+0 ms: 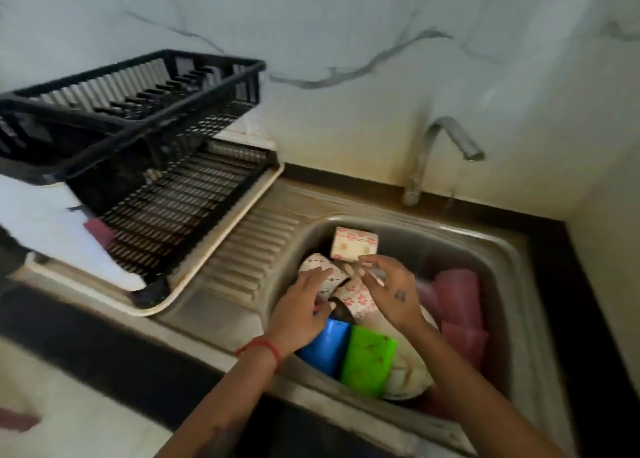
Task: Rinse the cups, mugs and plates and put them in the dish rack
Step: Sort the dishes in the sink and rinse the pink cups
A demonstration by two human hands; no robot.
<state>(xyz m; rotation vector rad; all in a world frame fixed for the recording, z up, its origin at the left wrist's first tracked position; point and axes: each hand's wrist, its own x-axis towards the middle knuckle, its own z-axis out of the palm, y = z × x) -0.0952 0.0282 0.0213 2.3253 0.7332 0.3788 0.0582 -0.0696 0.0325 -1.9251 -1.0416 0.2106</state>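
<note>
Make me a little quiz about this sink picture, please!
1. True or false: the black dish rack already has cups in it.
2. Which cup lies right beside the blue cup in the sink? A) green B) yellow C) orange
3. Fill in: no water shows coming from the ____ behind the sink.

Key:
1. False; no cups show in the rack.
2. A, the green cup.
3. Tap.

Hint: both the left hand and the right hand are over the flowered mugs, gripping nothing yet.
</note>
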